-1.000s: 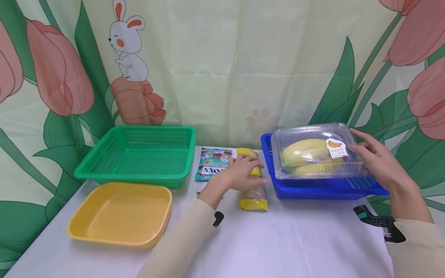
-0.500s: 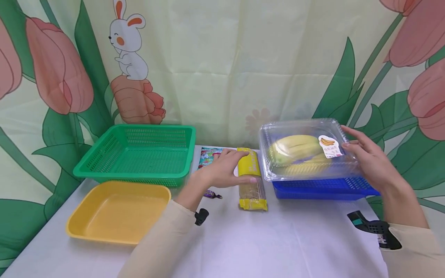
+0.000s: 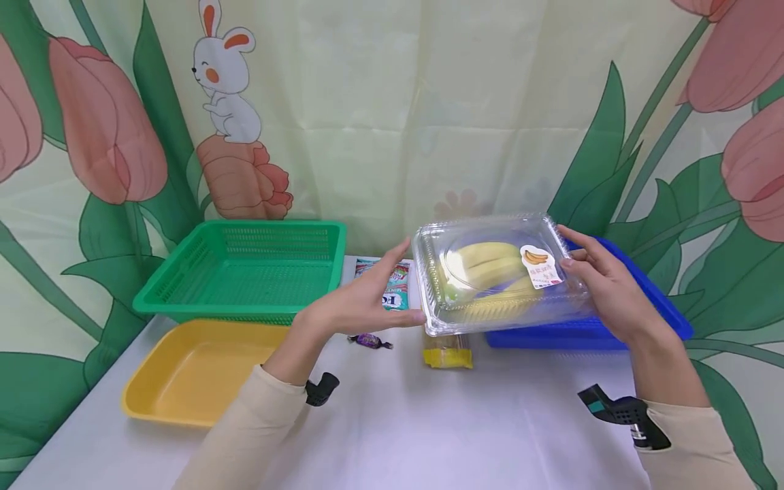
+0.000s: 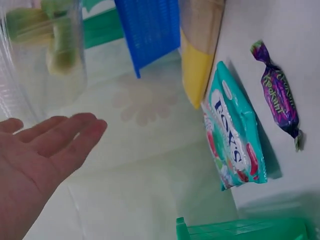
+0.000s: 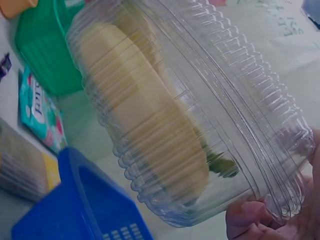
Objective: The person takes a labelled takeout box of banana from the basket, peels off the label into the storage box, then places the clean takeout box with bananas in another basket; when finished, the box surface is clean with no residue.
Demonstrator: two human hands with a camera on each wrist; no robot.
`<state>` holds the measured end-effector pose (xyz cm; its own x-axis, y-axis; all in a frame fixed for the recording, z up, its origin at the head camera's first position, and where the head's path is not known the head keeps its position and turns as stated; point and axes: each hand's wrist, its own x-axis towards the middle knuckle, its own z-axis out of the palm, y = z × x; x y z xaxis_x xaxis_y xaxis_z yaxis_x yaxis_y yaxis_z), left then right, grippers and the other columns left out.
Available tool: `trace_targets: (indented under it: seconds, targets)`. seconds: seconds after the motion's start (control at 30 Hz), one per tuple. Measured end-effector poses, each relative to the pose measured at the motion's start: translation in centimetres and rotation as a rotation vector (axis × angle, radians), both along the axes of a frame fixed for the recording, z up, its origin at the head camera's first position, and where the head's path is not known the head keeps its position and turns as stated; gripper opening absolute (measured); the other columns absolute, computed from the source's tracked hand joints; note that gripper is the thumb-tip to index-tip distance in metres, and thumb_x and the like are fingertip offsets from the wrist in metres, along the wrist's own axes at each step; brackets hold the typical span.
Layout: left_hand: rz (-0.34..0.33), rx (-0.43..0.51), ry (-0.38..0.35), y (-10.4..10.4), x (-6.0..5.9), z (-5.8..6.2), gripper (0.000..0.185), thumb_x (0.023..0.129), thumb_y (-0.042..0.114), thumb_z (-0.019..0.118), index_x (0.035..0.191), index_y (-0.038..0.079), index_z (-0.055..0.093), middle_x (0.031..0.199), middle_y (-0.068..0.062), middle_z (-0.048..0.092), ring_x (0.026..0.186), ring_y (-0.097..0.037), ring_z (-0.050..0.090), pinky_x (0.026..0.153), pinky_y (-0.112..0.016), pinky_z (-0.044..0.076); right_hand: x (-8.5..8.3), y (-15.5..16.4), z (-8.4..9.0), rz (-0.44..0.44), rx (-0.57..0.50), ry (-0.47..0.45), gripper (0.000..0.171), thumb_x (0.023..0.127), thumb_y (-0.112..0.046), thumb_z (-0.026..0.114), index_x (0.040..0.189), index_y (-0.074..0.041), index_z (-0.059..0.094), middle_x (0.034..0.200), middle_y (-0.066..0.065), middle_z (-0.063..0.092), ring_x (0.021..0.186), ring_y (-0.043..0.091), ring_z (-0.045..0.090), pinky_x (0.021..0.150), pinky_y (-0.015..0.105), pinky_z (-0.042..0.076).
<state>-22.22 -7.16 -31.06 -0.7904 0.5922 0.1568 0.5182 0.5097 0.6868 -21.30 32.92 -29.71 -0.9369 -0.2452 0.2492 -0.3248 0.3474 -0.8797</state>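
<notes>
A clear plastic clamshell box point(image 3: 560, 309) holds yellow bananas point(image 3: 490, 265) and carries a banana sticker point(image 3: 540, 267) on its lid. My right hand point(image 3: 606, 292) grips it by its right end, thumb on the lid, and it is held up, tilted, over the blue basket's left part. My left hand point(image 3: 349, 303) is spread at the box's left end, thumb and fingers straight, fingertips right at its edge. Below the box, a yellow-ended clear packet point(image 3: 448, 357) is partly hidden. A teal Fox's candy bag point(image 3: 395, 289) and a purple wrapped candy point(image 3: 370, 341) lie behind and beyond my left hand.
A blue basket point(image 3: 658, 299) stands at the right. At the left are a green basket point(image 3: 239, 312) and, nearer, a yellow tray point(image 3: 184, 412), partly covered by my left arm. A printed curtain point(image 3: 367, 170) hangs behind the white table point(image 3: 478, 422).
My right hand has lifted the banana box from the blue basket and brought it left. My left hand has moved left from over the yellow packet and opened out toward the box's left end.
</notes>
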Motion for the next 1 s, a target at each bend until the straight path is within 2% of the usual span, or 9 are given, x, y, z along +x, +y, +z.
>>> trace_targets:
  seconds: [0.13,0.23,0.33,0.43,0.57,0.7,0.77,0.9,1.0]
  targets:
    - [-0.052,0.090,-0.081,-1.0,0.3,0.1,0.108,0.090,0.052,0.075,0.163,0.043,-0.004,0.169,0.004,0.020,0.150,-0.029,0.037,0.115,-0.050,0.041,0.0,-1.7,-0.2,0.017,-0.012,-0.010,0.055,0.112,-0.027,0.043,0.164,-0.029,0.026,0.126,0.008,0.042,0.105,0.014,0.060,0.074,0.025,0.059]
    - [-0.049,0.127,-0.148,-1.9,0.7,0.1,0.103,0.092,0.052,0.073,0.160,0.050,-0.005,0.167,-0.001,0.023,0.148,-0.031,0.041,0.114,-0.052,0.043,-0.2,-3.1,-0.3,0.032,-0.035,-0.042,0.056,0.112,-0.029,0.044,0.164,-0.030,0.025,0.127,0.009,0.040,0.105,0.016,0.060,0.074,0.026,0.059]
    - [-0.034,0.130,-0.191,-3.1,1.1,0.1,0.101,0.094,0.052,0.072,0.159,0.053,-0.005,0.166,-0.002,0.025,0.146,-0.029,0.044,0.114,-0.051,0.043,-0.4,-4.3,-0.6,0.047,-0.044,-0.078,0.057,0.111,-0.030,0.045,0.165,-0.031,0.023,0.132,0.011,0.039,0.107,0.017,0.060,0.076,0.028,0.059]
    - [-0.054,0.139,-0.197,-3.9,1.5,0.0,0.101,0.096,0.047,0.070,0.161,0.047,-0.007,0.168,-0.004,0.020,0.145,-0.032,0.044,0.115,-0.050,0.042,-0.1,-5.0,-0.8,0.061,-0.031,-0.112,0.059,0.111,-0.032,0.045,0.165,-0.033,0.020,0.145,0.013,0.035,0.113,0.019,0.059,0.079,0.031,0.060]
    - [-0.059,0.159,-0.206,-5.0,2.3,0.1,0.097,0.099,0.043,0.068,0.164,0.041,-0.004,0.168,-0.007,0.021,0.145,-0.035,0.044,0.115,-0.052,0.041,0.9,-5.9,-0.8,0.105,-0.002,-0.135,0.062,0.110,-0.033,0.047,0.165,-0.034,0.017,0.163,0.012,0.020,0.123,0.024,0.054,0.085,0.035,0.059]
    - [-0.059,0.172,-0.234,-6.4,3.0,0.4,0.095,0.100,0.038,0.069,0.165,0.038,-0.001,0.165,-0.010,0.026,0.143,-0.035,0.045,0.114,-0.051,0.043,1.9,-6.6,-0.6,0.157,0.048,-0.100,0.064,0.110,-0.027,0.048,0.165,-0.032,0.016,0.164,0.007,0.021,0.126,0.027,0.054,0.090,0.034,0.058]
    - [-0.053,0.167,-0.228,-7.0,3.1,0.7,0.095,0.099,0.037,0.069,0.165,0.037,0.001,0.165,-0.011,0.027,0.143,-0.036,0.046,0.113,-0.052,0.044,1.9,-6.9,-0.7,0.180,0.079,-0.072,0.065,0.110,-0.025,0.047,0.165,-0.032,0.014,0.165,0.005,0.019,0.132,0.030,0.050,0.096,0.036,0.055]
    - [-0.024,0.140,-0.209,-8.0,3.1,0.9,0.094,0.098,0.040,0.070,0.165,0.035,0.004,0.164,-0.011,0.029,0.140,-0.035,0.048,0.111,-0.053,0.045,1.6,-7.4,-1.2,0.250,0.092,-0.062,0.068,0.110,-0.022,0.046,0.166,-0.028,0.008,0.170,0.003,0.005,0.139,0.047,0.046,0.101,0.035,0.052]
    - [-0.017,0.143,-0.217,-8.5,3.4,0.4,0.091,0.099,0.040,0.069,0.165,0.035,0.006,0.163,-0.010,0.032,0.139,-0.034,0.049,0.111,-0.053,0.045,1.6,-7.6,-1.9,0.305,0.065,-0.097,0.073,0.109,-0.021,0.051,0.166,-0.026,0.006,0.171,0.006,0.001,0.138,0.056,0.044,0.097,0.031,0.054]
